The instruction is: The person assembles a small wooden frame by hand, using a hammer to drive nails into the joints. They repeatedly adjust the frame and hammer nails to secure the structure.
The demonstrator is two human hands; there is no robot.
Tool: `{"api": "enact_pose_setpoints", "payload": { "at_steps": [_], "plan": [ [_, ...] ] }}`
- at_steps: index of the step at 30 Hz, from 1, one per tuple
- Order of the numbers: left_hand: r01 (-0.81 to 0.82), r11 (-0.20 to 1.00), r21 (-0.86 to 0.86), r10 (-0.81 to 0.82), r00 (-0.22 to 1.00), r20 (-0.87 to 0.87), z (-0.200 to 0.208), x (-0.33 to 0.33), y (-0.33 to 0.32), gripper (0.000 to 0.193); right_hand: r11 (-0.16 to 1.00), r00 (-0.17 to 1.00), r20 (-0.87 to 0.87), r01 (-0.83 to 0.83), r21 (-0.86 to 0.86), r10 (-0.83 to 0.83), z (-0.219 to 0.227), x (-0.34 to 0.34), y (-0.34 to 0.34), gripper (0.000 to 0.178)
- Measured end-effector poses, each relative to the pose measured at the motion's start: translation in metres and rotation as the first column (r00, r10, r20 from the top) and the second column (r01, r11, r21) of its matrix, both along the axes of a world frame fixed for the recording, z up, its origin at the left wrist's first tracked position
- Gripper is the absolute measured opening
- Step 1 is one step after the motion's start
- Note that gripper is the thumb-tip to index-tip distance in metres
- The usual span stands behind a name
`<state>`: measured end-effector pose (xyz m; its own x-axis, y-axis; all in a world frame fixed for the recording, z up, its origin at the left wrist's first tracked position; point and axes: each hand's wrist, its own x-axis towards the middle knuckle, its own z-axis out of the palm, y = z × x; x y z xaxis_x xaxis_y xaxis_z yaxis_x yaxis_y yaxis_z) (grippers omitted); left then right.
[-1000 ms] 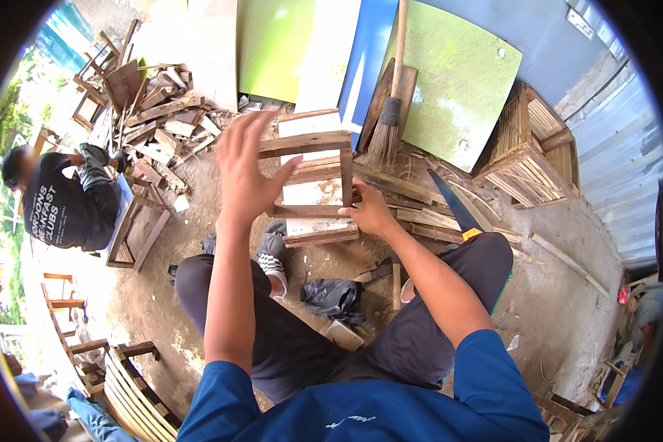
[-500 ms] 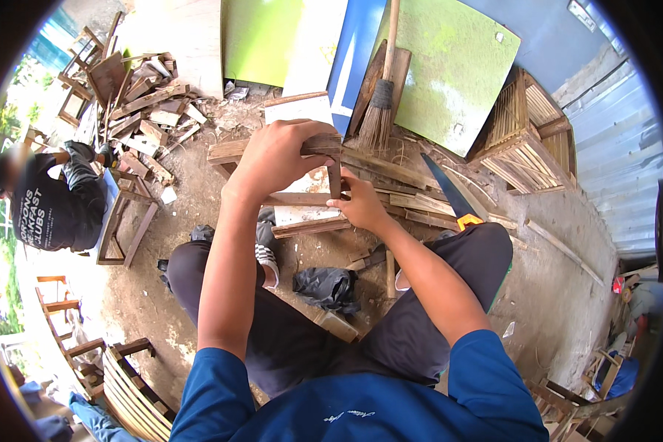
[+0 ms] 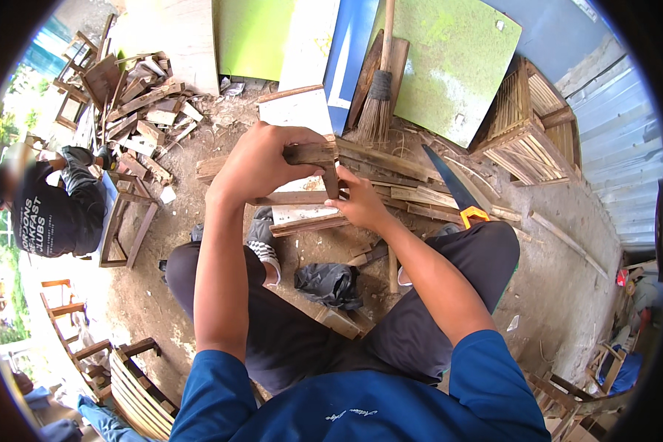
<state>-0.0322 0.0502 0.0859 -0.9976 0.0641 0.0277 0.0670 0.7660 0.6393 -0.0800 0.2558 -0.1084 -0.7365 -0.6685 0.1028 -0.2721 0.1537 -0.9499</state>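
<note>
My left hand is wrapped over the top bar of a small brown wooden frame, its thumb underneath. A short wooden piece stands at the frame's right end, between the top bar and a lower bar. Fingers and thumb of my right hand pinch the lower end of that short piece. Behind the frame lies a white panel with wooden strips along its edges. My left hand hides much of the frame's middle, so I cannot tell how the parts join there.
By my right knee lies a handsaw with an orange handle. Wooden slats and a broom are ahead. A black plastic bag and a hammer-like tool lie between my legs. A person sits left, near scrap wood.
My left hand and the frame have shifted slightly left, and the frame's left end sticks out farther. My right hand keeps its pinch on the short piece.
</note>
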Motion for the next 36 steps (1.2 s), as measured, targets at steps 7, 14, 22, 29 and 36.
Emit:
{"api": "enact_pose_setpoints", "payload": {
  "at_steps": [7,14,22,29,36],
  "plan": [
    [-0.084,0.996,-0.024,0.085,0.995,0.058,-0.001,0.001,0.003,0.042,0.997,0.998,-0.016,-0.056,0.059,0.057,0.001,-0.006,0.001,0.054],
    [-0.041,0.999,0.010,0.040,0.997,0.073,0.004,0.004,0.003,0.040,1.000,0.997,-0.069,-0.017,0.008,0.017,-0.001,-0.002,0.002,0.052],
    [0.069,0.998,0.010,-0.068,0.995,-0.077,0.002,0.012,0.003,0.038,0.997,0.997,-0.042,-0.061,0.057,0.063,-0.003,-0.005,0.005,0.043],
    [0.058,0.998,-0.021,-0.060,0.992,-0.111,-0.006,0.009,0.000,0.036,0.952,0.967,-0.213,0.190,0.238,-0.139,-0.003,0.016,0.016,0.039],
    [0.097,0.994,-0.042,-0.103,0.976,-0.193,-0.015,0.008,-0.004,0.040,0.466,0.620,0.629,-0.779,0.420,0.470,-0.050,0.067,0.058,0.017]
  ]
}}
